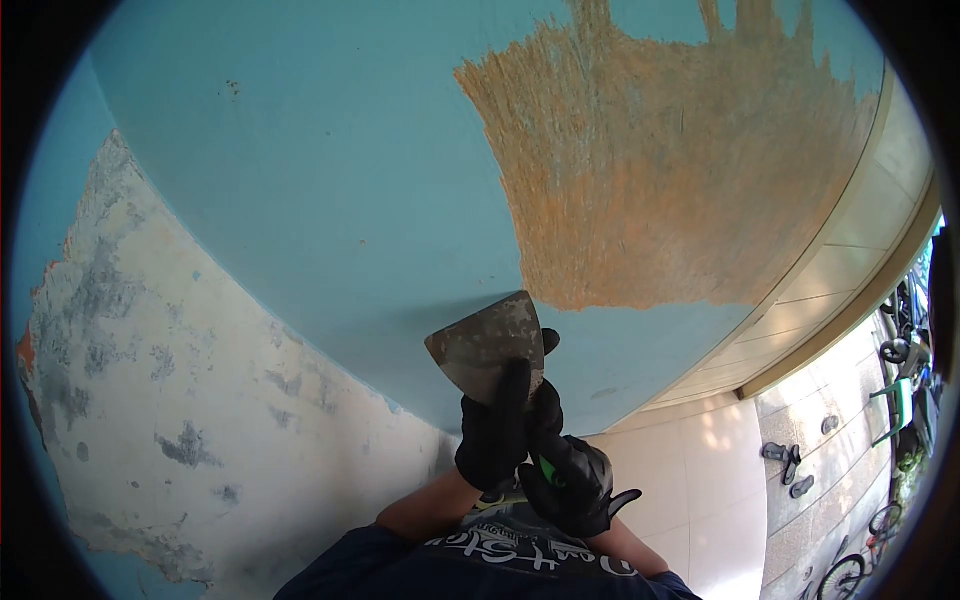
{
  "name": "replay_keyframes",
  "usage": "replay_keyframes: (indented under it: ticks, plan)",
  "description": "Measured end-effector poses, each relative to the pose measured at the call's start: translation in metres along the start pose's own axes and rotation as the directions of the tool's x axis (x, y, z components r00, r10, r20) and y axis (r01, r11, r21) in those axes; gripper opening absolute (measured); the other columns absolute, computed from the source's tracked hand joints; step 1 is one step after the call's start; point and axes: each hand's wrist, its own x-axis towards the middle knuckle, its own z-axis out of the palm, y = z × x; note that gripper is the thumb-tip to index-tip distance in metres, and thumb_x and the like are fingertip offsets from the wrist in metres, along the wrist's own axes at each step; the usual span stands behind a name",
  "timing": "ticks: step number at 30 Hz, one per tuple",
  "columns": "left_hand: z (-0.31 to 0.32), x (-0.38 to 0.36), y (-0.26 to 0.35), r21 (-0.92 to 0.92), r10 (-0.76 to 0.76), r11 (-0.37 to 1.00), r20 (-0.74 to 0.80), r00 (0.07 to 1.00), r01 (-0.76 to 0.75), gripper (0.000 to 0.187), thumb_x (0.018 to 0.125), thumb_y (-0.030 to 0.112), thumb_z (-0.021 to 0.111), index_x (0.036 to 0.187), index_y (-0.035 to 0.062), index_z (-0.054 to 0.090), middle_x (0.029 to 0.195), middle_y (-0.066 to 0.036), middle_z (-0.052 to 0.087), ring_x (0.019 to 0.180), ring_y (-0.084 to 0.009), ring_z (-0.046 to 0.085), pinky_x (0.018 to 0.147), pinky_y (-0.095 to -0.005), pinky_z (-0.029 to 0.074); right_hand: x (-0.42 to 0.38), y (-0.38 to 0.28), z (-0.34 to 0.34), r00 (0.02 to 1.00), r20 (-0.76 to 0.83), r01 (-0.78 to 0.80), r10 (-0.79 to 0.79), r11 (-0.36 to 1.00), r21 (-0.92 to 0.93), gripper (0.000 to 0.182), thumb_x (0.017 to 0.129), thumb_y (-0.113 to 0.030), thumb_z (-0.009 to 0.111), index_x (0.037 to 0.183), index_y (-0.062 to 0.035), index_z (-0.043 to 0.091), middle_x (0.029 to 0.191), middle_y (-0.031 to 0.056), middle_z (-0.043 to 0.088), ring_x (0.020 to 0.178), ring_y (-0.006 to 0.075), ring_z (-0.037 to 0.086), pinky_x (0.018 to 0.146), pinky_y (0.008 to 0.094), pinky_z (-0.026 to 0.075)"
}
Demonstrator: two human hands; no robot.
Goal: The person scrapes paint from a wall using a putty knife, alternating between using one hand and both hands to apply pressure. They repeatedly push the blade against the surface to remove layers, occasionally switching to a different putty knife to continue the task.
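Note:
A wide, worn metal scraper (pixel 485 345) is raised in front of the blue painted surface (pixel 330 200), its broad edge facing up. My left hand (pixel 490 440), in a black glove, is closed about the base of the blade, one finger lying along the metal. Lower and to the right, my gloved right hand (pixel 575 485) wraps round the handle, where a bit of green shows. The blade's upper corner overlaps the lower left corner of a bare brown patch (pixel 660 180) with ragged edges. Most of the handle is hidden by the gloves.
At left a whitish wall area (pixel 190 370) has grey blotches and peeling blue edges. A cream tiled border (pixel 800 285) curves along the right. Beyond the pale floor (pixel 690 470) lie sandals (pixel 785 458), a green chair (pixel 893 410) and a bicycle (pixel 842 580).

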Motion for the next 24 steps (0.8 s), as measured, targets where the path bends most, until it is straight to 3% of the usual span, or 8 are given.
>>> replay_keyframes:
  ticks: [8,10,14,17,20,22,23,24]
  plan:
    - [0.000,0.003,0.008,0.038,-0.013,0.999,0.033,0.999,0.012,0.046,0.107,0.032,0.053,0.140,0.0000,0.049,0.057,-0.003,0.052,0.045,-0.0125,0.047,0.043,-0.0271,0.038,0.001,0.004,0.008,0.999,-0.020,0.026,-0.026,0.999,0.027,0.052,0.078,0.001,0.075,0.128,-0.0008,0.061,0.083,0.0171,0.070,0.071,0.0363,0.070,0.060,0.0426,0.053]
    - [0.001,0.002,0.011,0.140,0.014,0.990,0.000,1.000,-0.014,0.048,0.107,0.034,0.054,0.140,-0.0002,0.050,0.055,-0.003,0.050,0.043,-0.0127,0.046,0.043,-0.0273,0.037,0.001,0.004,0.011,0.998,-0.044,0.054,-0.052,0.997,0.046,0.052,0.078,0.001,0.075,0.128,-0.0007,0.061,0.084,0.0176,0.070,0.071,0.0364,0.070,0.060,0.0426,0.053]
    - [0.003,0.000,0.011,0.113,0.022,0.993,0.028,0.999,-0.025,0.049,0.106,0.035,0.054,0.140,-0.0010,0.051,0.056,-0.002,0.051,0.044,-0.0126,0.047,0.044,-0.0273,0.038,-0.002,0.006,0.016,0.993,-0.078,0.086,-0.088,0.996,-0.019,0.050,0.079,0.000,0.076,0.127,-0.0011,0.061,0.086,0.0188,0.069,0.073,0.0365,0.070,0.061,0.0424,0.054]
    - [-0.001,0.005,0.003,0.136,0.066,0.989,-0.004,0.998,-0.065,0.050,0.106,0.036,0.054,0.139,-0.0020,0.052,0.057,-0.002,0.051,0.046,-0.0120,0.048,0.044,-0.0270,0.038,-0.004,0.014,0.019,0.990,-0.103,0.090,-0.096,0.994,-0.059,0.050,0.079,0.000,0.077,0.126,-0.0014,0.061,0.087,0.0188,0.069,0.073,0.0363,0.070,0.061,0.0424,0.054]
    - [-0.005,0.010,0.004,0.126,0.089,0.987,0.076,0.993,-0.098,0.052,0.106,0.037,0.055,0.139,-0.0021,0.052,0.058,-0.001,0.050,0.047,-0.0113,0.047,0.045,-0.0266,0.039,-0.001,0.016,0.025,0.982,-0.147,0.113,-0.122,0.991,-0.068,0.048,0.078,0.000,0.078,0.123,-0.0016,0.063,0.086,0.0181,0.069,0.073,0.0359,0.069,0.062,0.0421,0.054]
    - [-0.010,0.026,0.009,0.180,0.219,0.958,0.038,0.975,-0.222,0.047,0.104,0.036,0.059,0.137,0.0010,0.057,0.062,-0.003,0.055,0.050,-0.0123,0.052,0.047,-0.0260,0.042,0.019,0.013,0.023,0.971,-0.187,0.134,-0.148,0.987,-0.086,0.046,0.078,0.000,0.078,0.122,-0.0018,0.064,0.086,0.0177,0.068,0.073,0.0358,0.069,0.061,0.0419,0.054]
    - [0.001,0.028,0.030,0.121,0.240,0.958,0.150,0.959,-0.259,0.047,0.104,0.034,0.059,0.137,0.0007,0.057,0.065,-0.002,0.057,0.053,-0.0122,0.054,0.047,-0.0263,0.042,0.043,0.007,0.018,0.963,-0.183,0.177,-0.199,0.976,-0.130,0.045,0.078,-0.001,0.079,0.121,-0.0021,0.065,0.086,0.0173,0.068,0.073,0.0356,0.068,0.062,0.0419,0.053]
    - [0.018,0.030,0.053,0.091,0.262,0.956,0.166,0.951,-0.279,0.047,0.104,0.034,0.059,0.137,0.0003,0.057,0.065,-0.002,0.057,0.052,-0.0124,0.054,0.047,-0.0268,0.042,0.056,-0.001,0.013,0.953,-0.174,0.218,-0.248,0.961,-0.172,0.044,0.078,-0.002,0.079,0.120,-0.0024,0.066,0.086,0.0169,0.068,0.073,0.0354,0.068,0.062,0.0420,0.053]
